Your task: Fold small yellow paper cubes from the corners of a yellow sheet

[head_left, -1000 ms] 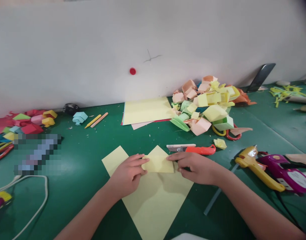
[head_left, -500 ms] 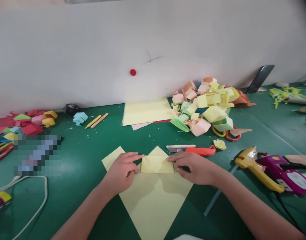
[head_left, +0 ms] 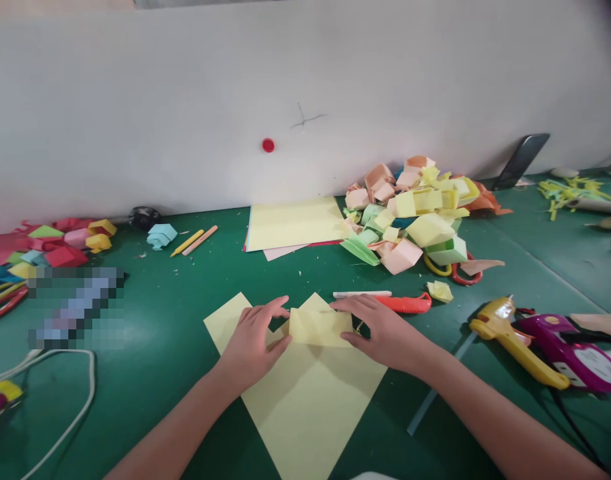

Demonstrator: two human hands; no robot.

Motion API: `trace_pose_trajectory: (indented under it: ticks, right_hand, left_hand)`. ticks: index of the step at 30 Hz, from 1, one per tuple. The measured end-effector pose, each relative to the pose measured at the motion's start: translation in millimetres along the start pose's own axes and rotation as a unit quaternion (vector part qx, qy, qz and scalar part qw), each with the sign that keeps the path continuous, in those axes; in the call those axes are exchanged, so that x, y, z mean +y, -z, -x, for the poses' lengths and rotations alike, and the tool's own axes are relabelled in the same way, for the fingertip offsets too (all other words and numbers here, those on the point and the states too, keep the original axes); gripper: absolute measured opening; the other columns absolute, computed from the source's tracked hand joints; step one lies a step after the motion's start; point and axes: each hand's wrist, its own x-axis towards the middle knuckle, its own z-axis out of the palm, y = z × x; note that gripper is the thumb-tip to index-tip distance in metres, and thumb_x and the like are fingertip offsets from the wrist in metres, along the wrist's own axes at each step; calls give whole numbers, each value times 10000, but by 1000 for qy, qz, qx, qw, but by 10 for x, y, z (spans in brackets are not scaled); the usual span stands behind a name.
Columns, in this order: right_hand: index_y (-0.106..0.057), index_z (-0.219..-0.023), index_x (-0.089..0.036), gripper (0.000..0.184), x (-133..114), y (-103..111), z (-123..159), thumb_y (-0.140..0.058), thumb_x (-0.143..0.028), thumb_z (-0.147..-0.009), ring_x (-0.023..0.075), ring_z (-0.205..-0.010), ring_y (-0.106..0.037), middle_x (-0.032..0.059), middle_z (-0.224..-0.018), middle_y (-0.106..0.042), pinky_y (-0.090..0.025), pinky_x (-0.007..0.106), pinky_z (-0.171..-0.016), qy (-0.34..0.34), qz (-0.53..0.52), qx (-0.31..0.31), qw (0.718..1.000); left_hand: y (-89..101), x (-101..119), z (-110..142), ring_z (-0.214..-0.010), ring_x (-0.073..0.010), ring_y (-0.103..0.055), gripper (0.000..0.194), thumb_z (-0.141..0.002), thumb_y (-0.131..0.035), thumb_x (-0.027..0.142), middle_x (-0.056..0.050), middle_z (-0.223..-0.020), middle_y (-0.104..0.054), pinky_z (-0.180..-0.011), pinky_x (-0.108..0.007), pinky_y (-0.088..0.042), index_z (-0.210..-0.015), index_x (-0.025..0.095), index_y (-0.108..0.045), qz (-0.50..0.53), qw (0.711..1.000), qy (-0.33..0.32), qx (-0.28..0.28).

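A small folded piece of pale yellow paper (head_left: 319, 328) lies over a large pale yellow sheet (head_left: 312, 407) on the green table. My left hand (head_left: 252, 340) is at its left edge, thumb at the lower corner and fingertips at the upper one; the index finger is lifted. Across from it, my right hand (head_left: 380, 330) grips the right edge between thumb and fingers. Just beyond the right hand lies a red utility knife (head_left: 408, 304), beside a thin white strip (head_left: 360, 294). Another pale yellow corner (head_left: 230, 317) shows behind my left hand.
A stack of coloured paper (head_left: 295, 227) lies by the wall. To its right is a heap of folded paper pieces (head_left: 425, 213) with scissors (head_left: 468, 272) beneath. A yellow glue gun (head_left: 518, 343) lies at right. A phone (head_left: 80, 310) and white cable (head_left: 92, 380) are at left.
Both hands have shifted from pressing the folded paper flat to gripping its side edges. My left index finger has risen, and the paper has moved slightly right.
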Motion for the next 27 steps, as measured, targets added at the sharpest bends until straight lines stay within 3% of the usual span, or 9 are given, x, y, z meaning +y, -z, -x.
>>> trace_pose_trajectory:
  ticks: [7,11,14,19,23,25,27]
  right_hand:
    - [-608,-1279,-274,372,-56,-23,-3,-546,-136,-940,233,-973,-652,59,-985,-721,-488,469,-931,108,-42,50,992]
    - [-659,-1186,-241,272,-96,-9,10,-512,-160,-972,202,-930,-643,76,-977,-719,-513,388,-851,176,-75,42,981]
    - [-705,-1066,-240,226,-98,-10,15,-536,-154,-945,204,-922,-651,66,-950,-732,-498,393,-849,196,-61,9,979]
    - [-727,-1005,-233,354,-90,17,7,-555,-55,-753,208,-942,-642,42,-974,-742,-507,390,-874,196,-83,-60,975]
    - [-739,-1024,-218,434,-107,56,20,-544,-28,-686,216,-1021,-631,61,-1069,-722,-509,377,-930,194,-111,-125,967]
    - [-747,-1031,-207,408,-115,74,32,-577,-43,-699,221,-1040,-626,71,-1097,-708,-508,376,-945,188,-109,-144,965]
    - [-759,-1028,-204,340,-116,92,41,-632,-83,-736,222,-1060,-619,79,-1124,-693,-506,375,-953,184,-103,-158,965]
  left_hand:
    - [-19,8,38,-1043,-213,-639,619,-913,-628,288,-42,-1127,-668,-901,-386,-544,-1472,299,-361,81,997,11,18]
    - [6,12,22,-970,-189,-639,216,-957,-534,193,-28,-999,-695,-835,-339,-541,-1126,276,-642,67,993,-96,10]
    - [23,13,-2,-961,-184,-640,274,-941,-473,92,-33,-962,-714,-855,-345,-521,-970,257,-689,49,983,-175,-1]
    - [71,64,-20,-991,-196,-669,284,-833,-512,66,-42,-1043,-735,-889,-376,-508,-991,243,-668,42,976,-212,-29]
    - [138,99,-12,-1090,-228,-671,385,-771,-542,111,-60,-1130,-737,-983,-428,-485,-1116,239,-655,51,963,-244,-102]
    - [179,101,-6,-1175,-262,-646,398,-807,-600,224,-75,-1217,-715,-1116,-502,-389,-1203,236,-637,53,958,-247,-138]
    - [211,101,0,-1240,-289,-613,453,-838,-650,388,-84,-1293,-682,-1221,-562,-212,-1264,236,-618,54,954,-247,-160]
